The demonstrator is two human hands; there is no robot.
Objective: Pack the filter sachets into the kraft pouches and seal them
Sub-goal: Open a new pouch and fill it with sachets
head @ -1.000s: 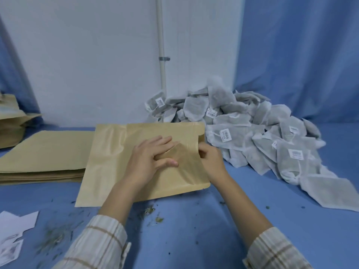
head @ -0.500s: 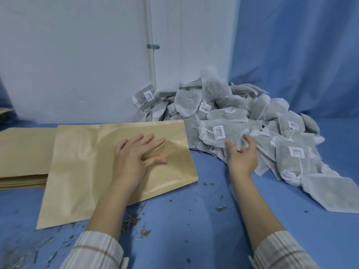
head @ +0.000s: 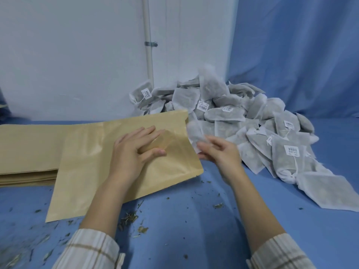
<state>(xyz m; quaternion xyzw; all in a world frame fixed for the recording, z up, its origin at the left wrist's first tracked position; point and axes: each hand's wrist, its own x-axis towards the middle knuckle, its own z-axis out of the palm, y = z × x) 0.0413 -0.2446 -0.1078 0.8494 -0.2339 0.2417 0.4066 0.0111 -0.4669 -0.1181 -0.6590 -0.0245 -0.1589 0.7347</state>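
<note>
- Kraft pouch (head: 97,162): one, flat on the blue table (head: 194,220), its right-hand end beside the sachet heap; creased where the fingers lie.
- Left hand (head: 134,152): palm down on the pouch near its right end; fingers straight and slightly spread, thumb stretched along the paper; pressing, gripping nothing.
- Right hand (head: 219,152): just off the pouch's right edge, raised a little above the table; fingers curled round one filter sachet (head: 195,133), which sticks up blurred between hand and pouch edge; how much of it has entered the pouch, I cannot tell.
- Heap of filter sachets (head: 252,117): grey-green, some with white barcode labels; piled against the white wall (head: 77,55) and spreading right across the table.
- Stack of kraft pouches (head: 25,152): flat, at the left, partly under the working pouch.
- Loose dried herb bits (head: 128,220): scattered on the table in front of the pouch.
- Blue curtain (head: 301,55): behind the heap, right side.
- White pipe (head: 148,45): upright on the wall, one metal clip.
- Striped sleeves (head: 91,249): on both forearms, at the bottom edge.
</note>
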